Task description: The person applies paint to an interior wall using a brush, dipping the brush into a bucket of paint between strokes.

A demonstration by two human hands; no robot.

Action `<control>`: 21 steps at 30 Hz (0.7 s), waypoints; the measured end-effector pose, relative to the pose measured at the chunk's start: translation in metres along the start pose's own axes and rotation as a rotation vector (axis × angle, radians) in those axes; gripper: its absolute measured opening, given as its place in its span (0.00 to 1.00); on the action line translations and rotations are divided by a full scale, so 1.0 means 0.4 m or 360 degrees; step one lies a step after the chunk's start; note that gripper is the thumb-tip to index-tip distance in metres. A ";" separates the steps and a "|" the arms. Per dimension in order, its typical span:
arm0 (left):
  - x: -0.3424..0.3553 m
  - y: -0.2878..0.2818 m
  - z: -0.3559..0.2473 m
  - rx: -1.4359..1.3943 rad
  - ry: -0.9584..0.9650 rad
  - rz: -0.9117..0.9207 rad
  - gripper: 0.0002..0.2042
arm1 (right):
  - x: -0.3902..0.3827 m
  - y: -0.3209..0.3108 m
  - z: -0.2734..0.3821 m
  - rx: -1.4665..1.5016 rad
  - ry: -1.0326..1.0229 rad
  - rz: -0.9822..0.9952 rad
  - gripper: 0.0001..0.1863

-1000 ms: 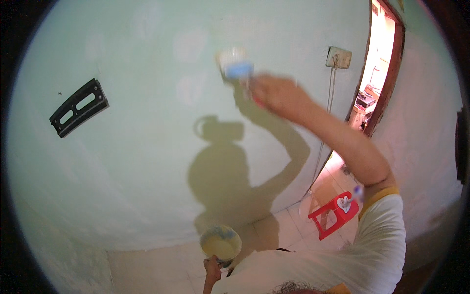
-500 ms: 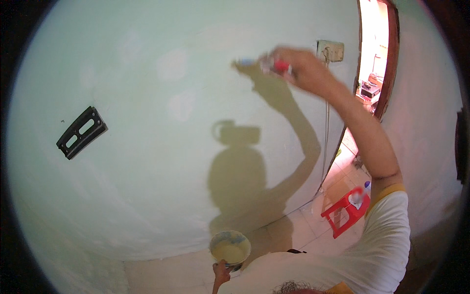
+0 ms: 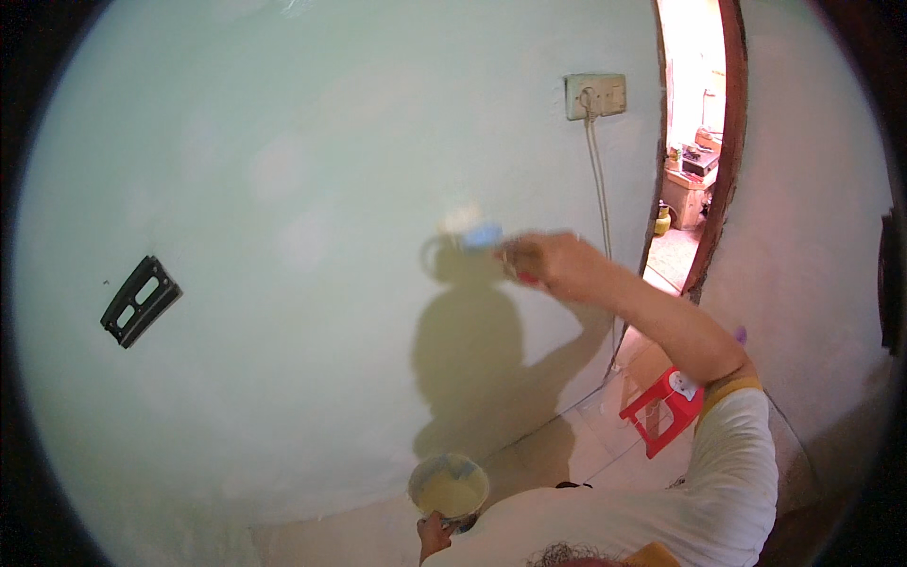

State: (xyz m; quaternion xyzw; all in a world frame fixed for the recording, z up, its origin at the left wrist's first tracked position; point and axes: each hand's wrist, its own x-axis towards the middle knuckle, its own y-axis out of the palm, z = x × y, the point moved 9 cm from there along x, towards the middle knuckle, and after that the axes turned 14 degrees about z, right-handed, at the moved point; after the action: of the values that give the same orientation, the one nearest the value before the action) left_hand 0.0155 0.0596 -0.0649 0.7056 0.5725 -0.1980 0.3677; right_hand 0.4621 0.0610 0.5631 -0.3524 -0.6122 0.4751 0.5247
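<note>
Pale green wall [image 3: 283,189] fills nearly the whole view, and one right hand [image 3: 553,265] is up against it, arm stretched from the lower right. That hand is clenched around one paintbrush [image 3: 482,236] with a red handle and a blue band, the bristles blurred and lying on the wall near its middle. One shadow of the person [image 3: 472,350] falls on the wall just below the brush, running down towards the bottom edge of the wall.

Down at the lower middle, one left hand [image 3: 433,534] grips one small round paint pot [image 3: 448,487] from beneath, fingers closed on its base; the pot is held level, with light yellow-green paint inside, close to where the wall meets the floor.

Elsewhere, counted: one black bracket [image 3: 140,300] fixed to the wall towards its left edge, tilted. One switch plate [image 3: 595,95] near the wall's upper right corner, with one cable [image 3: 599,189] hanging down from it. One doorway [image 3: 694,142] at the wall's right edge, bright beyond. One red plastic stool [image 3: 661,411] stands on the tiled floor [image 3: 595,449] beside the raised arm
</note>
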 end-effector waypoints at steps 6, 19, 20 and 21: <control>0.028 0.059 -0.013 0.0032 0.0054 0.0075 0.25 | -0.108 -0.030 -0.169 0.0124 -0.0034 -0.0142 0.12; -0.108 0.348 -0.051 -0.0132 0.0300 0.0158 0.25 | -0.084 -0.451 -0.388 -0.0725 0.0364 -0.0788 0.19; -0.110 0.341 -0.049 -0.0031 0.0367 0.0150 0.25 | -0.102 -0.369 -0.336 -0.0922 0.0033 -0.0969 0.21; -0.080 0.315 -0.035 0.0100 0.0412 0.0194 0.25 | -0.107 -0.276 -0.348 -0.0709 -0.0004 -0.0925 0.23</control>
State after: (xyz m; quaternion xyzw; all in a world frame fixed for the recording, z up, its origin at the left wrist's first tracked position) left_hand 0.1250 0.0394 0.0033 0.7699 0.5647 -0.1004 0.2798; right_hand 0.6143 0.0175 0.6545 -0.2688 -0.7760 0.1615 0.5473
